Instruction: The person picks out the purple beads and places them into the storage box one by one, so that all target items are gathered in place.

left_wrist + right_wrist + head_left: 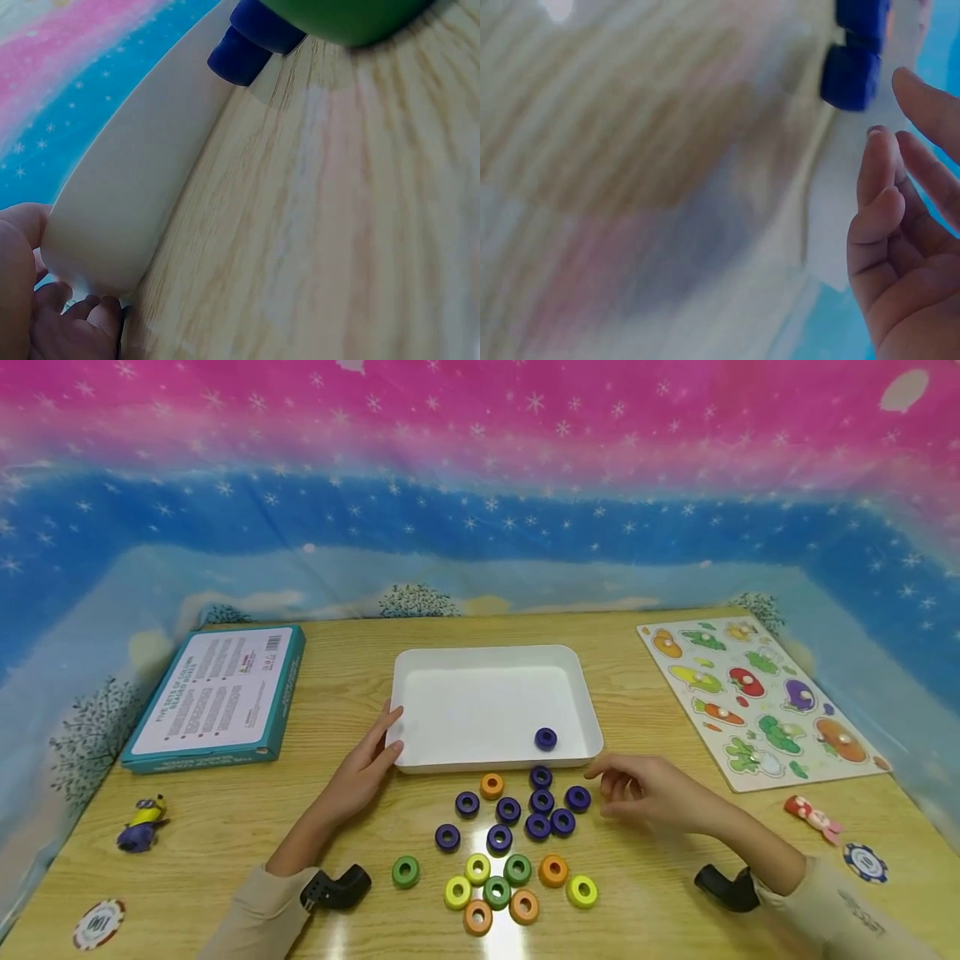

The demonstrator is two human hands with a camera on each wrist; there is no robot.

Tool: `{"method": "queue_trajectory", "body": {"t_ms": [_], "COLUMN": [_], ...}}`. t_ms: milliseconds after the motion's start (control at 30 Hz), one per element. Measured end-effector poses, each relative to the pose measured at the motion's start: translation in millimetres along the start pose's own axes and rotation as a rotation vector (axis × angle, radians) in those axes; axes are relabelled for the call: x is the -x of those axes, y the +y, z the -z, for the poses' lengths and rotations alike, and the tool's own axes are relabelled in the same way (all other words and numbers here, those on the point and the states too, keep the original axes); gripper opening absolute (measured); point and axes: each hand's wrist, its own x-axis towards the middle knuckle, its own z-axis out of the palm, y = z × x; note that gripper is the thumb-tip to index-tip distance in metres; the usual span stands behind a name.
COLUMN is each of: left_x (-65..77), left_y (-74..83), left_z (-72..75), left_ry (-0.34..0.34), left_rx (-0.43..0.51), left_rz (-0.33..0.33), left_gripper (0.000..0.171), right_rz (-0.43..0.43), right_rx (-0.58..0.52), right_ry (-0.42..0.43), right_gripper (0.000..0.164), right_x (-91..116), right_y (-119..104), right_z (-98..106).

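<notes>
A white tray [472, 702] lies on the wooden table, and one dark purple ring [546, 739] is inside it near the front right. My left hand [363, 777] grips the tray's left side, the thumb at the rim and the other fingers curled at its lower edge in the left wrist view. Just off the tray's front right corner, my right hand [648, 787] hovers with loosely bent fingers and holds nothing. Nearest to it is a purple ring [577, 798]. Several more purple rings and an orange ring [492, 787] lie in front of the tray.
Closer to me lie green rings [406, 872], yellow rings [582, 891] and orange rings [553, 870]. A teal box [217, 693] is at left, above a minion figure [142, 824] and a poker chip [99, 924]. A vegetable puzzle board [720, 710] sits at right, near another chip [866, 862].
</notes>
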Motion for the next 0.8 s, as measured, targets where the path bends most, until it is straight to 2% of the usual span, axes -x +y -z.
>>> {"method": "queue_trajectory", "body": {"t_ms": [133,300,433,500,633,800], "left_x": [0.0,-0.6,0.0,1.7,1.6,-1.0], "left_y": [-0.9,-1.9,-1.5,5.8,7.4,-2.8], "left_z": [1.6,1.1,-0.5,-1.0,-0.4,0.4], "left_ry": [-0.005,-0.016,-0.002,-0.002,-0.009,-0.002], "left_rx": [0.008,0.025,0.023,0.027,0.018,0.004], "left_rz": [-0.007,-0.024,-0.009,-0.001,0.002,-0.011], "left_gripper": [0.049,0.050,0.050,0.048,0.048,0.051], "right_rz": [-0.038,-0.046,-0.034,-0.031,-0.052,-0.092], "right_rx": [0.003,0.040,0.096,0.108,0.123,0.142], "right_ry": [-0.040,-0.078,-0.095,-0.097,-0.101,-0.077], "right_gripper": [0.034,0.030,0.026,0.025,0.026,0.028], "right_x": [-7,-13,-17,-17,-16,-14], "right_y": [2,1,-1,-2,-4,-12], "right_z": [-7,-14,-18,-18,-17,-7]}}
